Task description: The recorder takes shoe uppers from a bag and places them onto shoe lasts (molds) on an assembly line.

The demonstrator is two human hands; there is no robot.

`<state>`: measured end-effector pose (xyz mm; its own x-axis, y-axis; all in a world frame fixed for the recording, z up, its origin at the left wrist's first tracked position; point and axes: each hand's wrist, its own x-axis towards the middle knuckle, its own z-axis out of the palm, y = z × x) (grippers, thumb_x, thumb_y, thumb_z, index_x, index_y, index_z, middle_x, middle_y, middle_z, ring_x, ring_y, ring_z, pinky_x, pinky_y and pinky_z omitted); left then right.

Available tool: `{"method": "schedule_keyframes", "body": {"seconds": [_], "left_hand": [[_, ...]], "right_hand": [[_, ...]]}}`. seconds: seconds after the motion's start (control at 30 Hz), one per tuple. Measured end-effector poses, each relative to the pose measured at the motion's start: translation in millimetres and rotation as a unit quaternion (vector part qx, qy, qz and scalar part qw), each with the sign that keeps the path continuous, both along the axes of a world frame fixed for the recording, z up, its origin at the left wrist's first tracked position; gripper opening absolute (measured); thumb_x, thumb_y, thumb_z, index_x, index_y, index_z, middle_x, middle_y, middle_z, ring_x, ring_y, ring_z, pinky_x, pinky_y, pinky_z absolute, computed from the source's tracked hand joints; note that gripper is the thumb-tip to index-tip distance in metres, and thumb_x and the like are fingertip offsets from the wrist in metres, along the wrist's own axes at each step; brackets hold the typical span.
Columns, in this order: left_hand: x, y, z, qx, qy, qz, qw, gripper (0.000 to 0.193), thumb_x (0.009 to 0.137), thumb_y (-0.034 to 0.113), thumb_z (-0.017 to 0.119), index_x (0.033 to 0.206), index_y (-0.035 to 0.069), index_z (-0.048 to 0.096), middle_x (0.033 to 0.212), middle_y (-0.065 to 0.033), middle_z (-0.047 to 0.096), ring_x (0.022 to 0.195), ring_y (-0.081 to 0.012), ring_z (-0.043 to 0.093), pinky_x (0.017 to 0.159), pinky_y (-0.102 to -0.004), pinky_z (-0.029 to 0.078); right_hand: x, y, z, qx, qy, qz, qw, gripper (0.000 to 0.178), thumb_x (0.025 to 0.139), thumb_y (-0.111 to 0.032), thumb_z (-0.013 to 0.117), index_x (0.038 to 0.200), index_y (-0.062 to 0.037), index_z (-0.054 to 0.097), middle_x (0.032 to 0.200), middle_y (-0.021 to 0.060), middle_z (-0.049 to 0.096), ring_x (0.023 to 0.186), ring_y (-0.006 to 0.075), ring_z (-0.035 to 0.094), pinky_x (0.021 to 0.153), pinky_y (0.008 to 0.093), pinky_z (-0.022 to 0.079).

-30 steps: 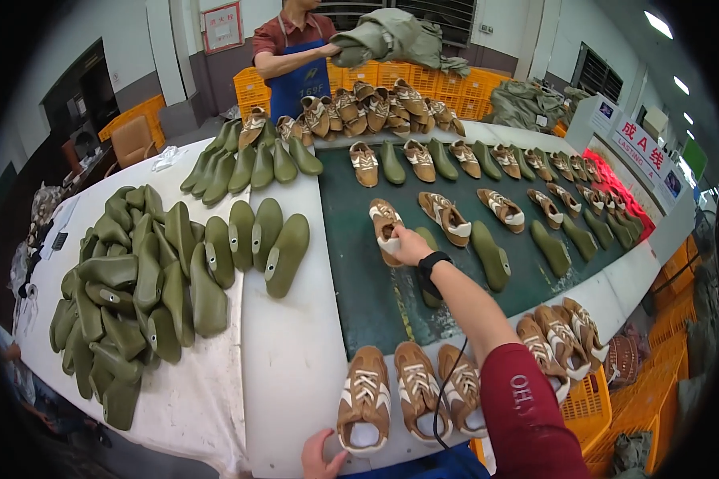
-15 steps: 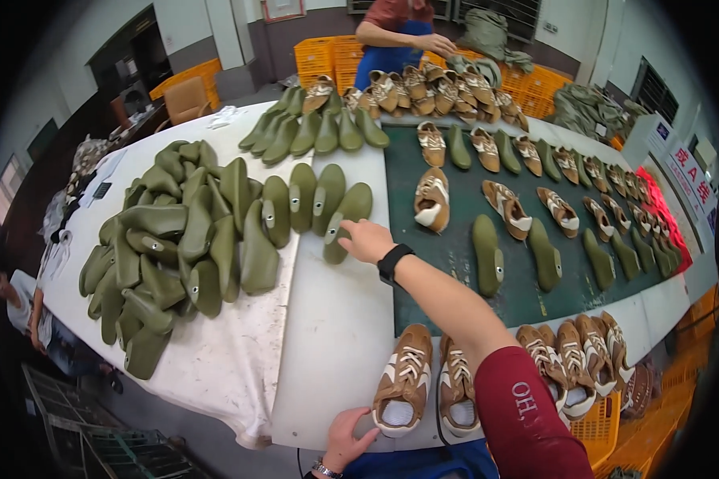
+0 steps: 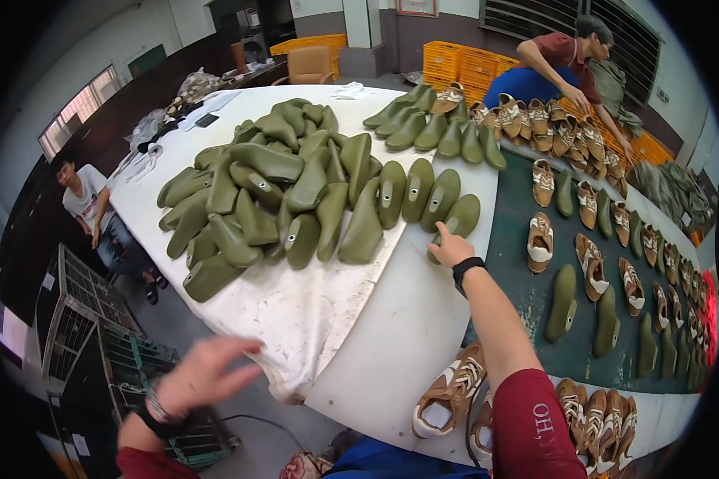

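My right hand (image 3: pixel 453 248) reaches forward with its fingers on the near end of a green shoe last (image 3: pixel 465 211), the nearest of a short row on the white tabletop (image 3: pixel 391 319). Its index finger shows along the last; the other fingers are partly hidden. My left hand (image 3: pixel 208 374) is raised off the table's near left edge, fingers apart and holding nothing, slightly blurred. A big heap of green shoe lasts (image 3: pixel 252 176) lies on the white cloth to the left. Just below my right forearm sits a brown and white sneaker (image 3: pixel 447 395), with another sneaker (image 3: pixel 482 427) partly hidden by my sleeve.
Sneakers and lasts stand in rows on the dark green belt (image 3: pixel 519 311) at right. More sneakers (image 3: pixel 595 415) line its near edge. A co-worker (image 3: pixel 559 60) leans over piled sneakers at the back. Another person (image 3: pixel 88 195) sits at left, near metal racks (image 3: pixel 84 303).
The view has turned left, so the table appears farther right. My left hand has left the near sneaker and swung up and leftward. My right hand stays at the same last.
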<state>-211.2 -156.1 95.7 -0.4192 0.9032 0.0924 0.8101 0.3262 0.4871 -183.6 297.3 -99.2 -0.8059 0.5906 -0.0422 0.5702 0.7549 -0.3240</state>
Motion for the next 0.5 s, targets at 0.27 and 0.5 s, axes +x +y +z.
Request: {"method": "schedule_keyframes", "body": {"seconds": [0.27, 0.5], "left_hand": [[-90, 162, 113, 0.016, 0.015, -0.076, 0.997, 0.034, 0.084, 0.020, 0.056, 0.111, 0.001, 0.052, 0.095, -0.0042, 0.056, 0.084, -0.0107, 0.052, 0.076, -0.0246, 0.045], [-168, 407, -95, -0.055, 0.126, 0.088, 0.987, 0.073, 0.068, 0.049, 0.064, 0.129, 0.016, 0.039, 0.133, -0.0167, 0.034, 0.124, -0.0376, 0.028, 0.096, -0.0517, 0.030]], "right_hand": [[20, 20, 38, -0.025, -0.022, 0.015, 0.999, 0.066, 0.082, -0.045, 0.048, 0.136, -0.0144, 0.025, 0.108, 0.0177, 0.057, 0.098, 0.0310, 0.056, 0.081, 0.0401, 0.045], [-4, 30, 21, -0.060, 0.060, -0.068, 0.994, 0.078, 0.074, -0.052, 0.057, 0.133, -0.0108, 0.028, 0.121, 0.0300, 0.040, 0.105, 0.0424, 0.048, 0.088, 0.0409, 0.042]]}}
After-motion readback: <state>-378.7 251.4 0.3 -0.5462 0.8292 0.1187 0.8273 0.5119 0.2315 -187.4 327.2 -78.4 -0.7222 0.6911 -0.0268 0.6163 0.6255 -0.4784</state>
